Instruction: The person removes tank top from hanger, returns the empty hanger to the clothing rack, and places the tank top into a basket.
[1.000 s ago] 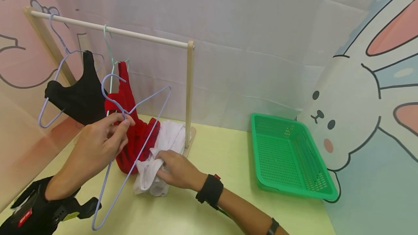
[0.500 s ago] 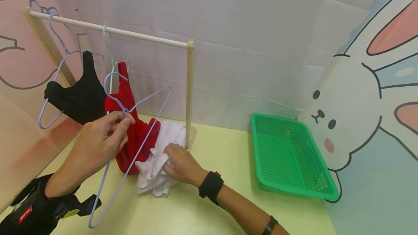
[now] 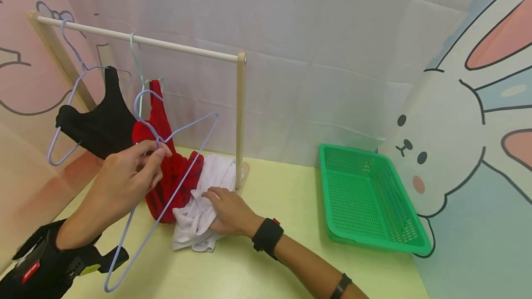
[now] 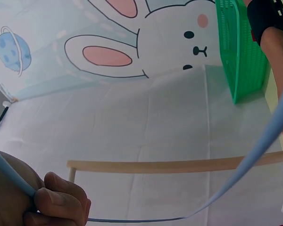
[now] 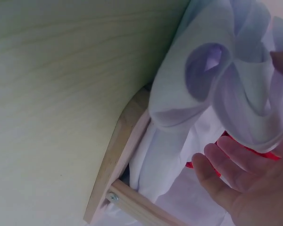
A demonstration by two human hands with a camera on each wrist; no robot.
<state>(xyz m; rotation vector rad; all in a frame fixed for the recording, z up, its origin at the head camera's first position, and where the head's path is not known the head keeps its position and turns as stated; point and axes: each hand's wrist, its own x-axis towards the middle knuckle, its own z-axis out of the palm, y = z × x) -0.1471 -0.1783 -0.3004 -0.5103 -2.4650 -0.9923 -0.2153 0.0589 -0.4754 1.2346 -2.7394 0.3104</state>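
Observation:
My left hand [image 3: 124, 183] pinches a lavender wire hanger [image 3: 150, 129] just below its hook, holding it tilted in front of the rack. In the left wrist view, curled fingers [image 4: 63, 200] grip the wire. A crumpled white garment [image 3: 193, 227] lies on the table near the rack's right foot. My right hand [image 3: 232, 213] rests at its right side. In the right wrist view its fingers [image 5: 221, 183] are extended beside the bunched cloth, with the thumb partly visible at the right edge.
A wooden rack [image 3: 178, 47] carries a black top [image 3: 104, 126] and a red garment [image 3: 160, 119] on hangers. The red garment's lower part reaches down beside the white cloth. A green basket [image 3: 326, 197] stands at the right on the pale yellow table [image 3: 282, 188], near the wall.
The right hand has loosened from gripping a fold of the white garment and its fingers now spread over the cloth. The hanger's lower end has swung slightly left.

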